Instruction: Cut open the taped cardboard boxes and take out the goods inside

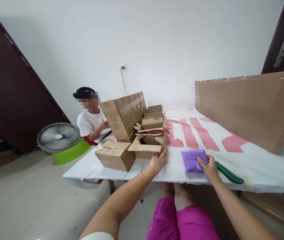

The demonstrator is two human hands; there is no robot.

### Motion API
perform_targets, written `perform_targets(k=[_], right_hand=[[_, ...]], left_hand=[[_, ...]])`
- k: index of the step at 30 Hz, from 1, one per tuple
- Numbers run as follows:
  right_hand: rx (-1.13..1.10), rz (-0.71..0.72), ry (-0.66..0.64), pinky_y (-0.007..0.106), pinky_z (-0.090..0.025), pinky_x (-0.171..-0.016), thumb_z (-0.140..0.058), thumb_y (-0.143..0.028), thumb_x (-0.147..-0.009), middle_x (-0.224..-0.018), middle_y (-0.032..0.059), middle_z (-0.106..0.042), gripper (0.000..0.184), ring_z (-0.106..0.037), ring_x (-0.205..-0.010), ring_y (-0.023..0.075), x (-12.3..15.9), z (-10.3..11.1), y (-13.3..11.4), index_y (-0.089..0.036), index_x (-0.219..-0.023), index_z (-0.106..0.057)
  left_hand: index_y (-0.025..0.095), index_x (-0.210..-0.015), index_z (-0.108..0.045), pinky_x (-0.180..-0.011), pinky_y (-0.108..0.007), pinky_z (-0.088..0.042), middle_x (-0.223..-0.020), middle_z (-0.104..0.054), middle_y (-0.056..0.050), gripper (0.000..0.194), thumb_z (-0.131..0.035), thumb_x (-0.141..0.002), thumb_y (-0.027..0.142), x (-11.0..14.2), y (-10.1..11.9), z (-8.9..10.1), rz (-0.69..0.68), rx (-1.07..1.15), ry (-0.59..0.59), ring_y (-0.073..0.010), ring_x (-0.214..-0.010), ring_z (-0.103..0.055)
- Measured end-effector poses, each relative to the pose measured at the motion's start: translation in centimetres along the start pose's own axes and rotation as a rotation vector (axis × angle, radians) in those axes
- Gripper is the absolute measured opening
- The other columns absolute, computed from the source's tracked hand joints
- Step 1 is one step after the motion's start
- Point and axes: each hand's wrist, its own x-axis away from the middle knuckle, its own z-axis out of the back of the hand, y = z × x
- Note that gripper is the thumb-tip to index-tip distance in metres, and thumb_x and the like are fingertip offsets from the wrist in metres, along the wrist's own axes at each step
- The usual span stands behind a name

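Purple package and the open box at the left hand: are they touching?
Apart. The head view plainly shows a strip of white table cover between the purple package and the right side of the open box.

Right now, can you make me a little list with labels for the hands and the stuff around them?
Left hand: touching the open cardboard box at its near right corner
Right hand: holding a purple packet
Beside right hand: curved green object
Table cover: white with pink-red marks
Far right: big cardboard piece
Left floor: fan, bright green base
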Motion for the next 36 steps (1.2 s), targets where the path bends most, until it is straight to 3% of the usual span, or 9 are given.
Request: perform_targets(k=[5, 8, 11, 14, 20, 29, 36], right_hand=[[0.009, 0.002, -0.006, 0.038, -0.049, -0.074, -0.065, -0.065, -0.065, -0.090, 0.0071, -0.065, 0.055, -0.062, -0.080, 0.0247, 0.1, 0.1, -0.1, -0.022, -0.094, -0.049], [0.009, -0.004, -0.009, 0.038, -0.049, -0.074, -0.066, -0.064, -0.064, -0.090, 0.0070, -0.065, 0.055, -0.062, -0.081, 0.0246, 0.1, 0.1, 0.0, -0.022, -0.094, -0.050], [0.004, -0.007, -0.016, 0.038, -0.049, -0.076, -0.067, -0.064, -0.063, -0.090, 0.0060, -0.064, 0.055, -0.061, -0.082, 0.0244, 0.1, 0.1, 0.1, -0.022, -0.095, -0.049], [0.003, -0.008, -0.018, 0.039, -0.049, -0.077, -0.066, -0.065, -0.064, -0.091, 0.0053, -0.062, 0.056, -0.061, -0.082, 0.0242, 0.0, 0.0, 0.2, -0.022, -0.096, -0.049], [-0.014, -0.023, -0.027, 0.038, -0.049, -0.077, -0.067, -0.065, -0.063, -0.092, 0.0062, -0.062, 0.057, -0.060, -0.084, 0.0248, 0.2, 0.1, 0.2, -0.022, -0.096, -0.049], [-0.020, -0.079, -0.035, 0.037, -0.049, -0.076, -0.069, -0.062, -0.061, -0.095, 0.0056, -0.062, 0.058, -0.061, -0.086, 0.0255, 0.2, 0.1, 0.8, -0.023, -0.100, -0.049], [0.016, -0.107, -0.052, 0.035, -0.052, -0.071, -0.069, -0.060, -0.062, -0.093, 0.0053, -0.064, 0.058, -0.063, -0.081, 0.0244, 0.3, 0.2, 1.3, -0.024, -0.103, -0.050]], left_hand=[[0.030, -0.123, -0.057, -0.100, -0.044, -0.041, -0.149, -0.041, -0.005, 0.045, -0.047, -0.083, 0.014, 3.0, -1.5, 0.5, -0.050, 0.023, 0.053, -0.0280, -0.116, -0.053], [0.022, -0.106, -0.061, -0.100, -0.040, -0.041, -0.127, -0.057, -0.011, 0.023, -0.054, -0.084, 0.026, 4.9, -2.3, 0.1, 0.161, 0.049, 0.154, -0.0269, -0.114, -0.054], [0.015, -0.105, -0.055, -0.091, -0.041, -0.044, -0.109, -0.061, -0.016, 0.031, -0.057, -0.083, 0.037, 5.2, -3.6, -0.3, 0.382, 0.045, 0.201, -0.0301, -0.107, -0.058], [0.014, -0.109, -0.050, -0.088, -0.038, -0.044, -0.108, -0.063, -0.015, 0.042, -0.061, -0.081, 0.044, 3.9, -4.9, -0.6, 0.501, 0.059, 0.204, -0.0296, -0.105, -0.060], [0.015, -0.102, -0.051, -0.082, -0.036, -0.044, -0.105, -0.064, -0.016, 0.038, -0.062, -0.081, 0.044, 0.4, -6.4, -1.0, 0.647, 0.052, 0.178, -0.0307, -0.102, -0.062], [0.013, -0.102, -0.049, -0.083, -0.036, -0.044, -0.109, -0.060, -0.017, 0.040, -0.062, -0.082, 0.045, -3.2, -7.6, -2.0, 0.649, 0.013, 0.171, -0.0300, -0.103, -0.061], [0.012, -0.104, -0.048, -0.093, -0.037, -0.041, -0.113, -0.058, -0.016, 0.043, -0.063, -0.081, 0.046, -8.5, -9.4, -3.2, 0.639, -0.038, 0.185, -0.0299, -0.111, -0.056]])
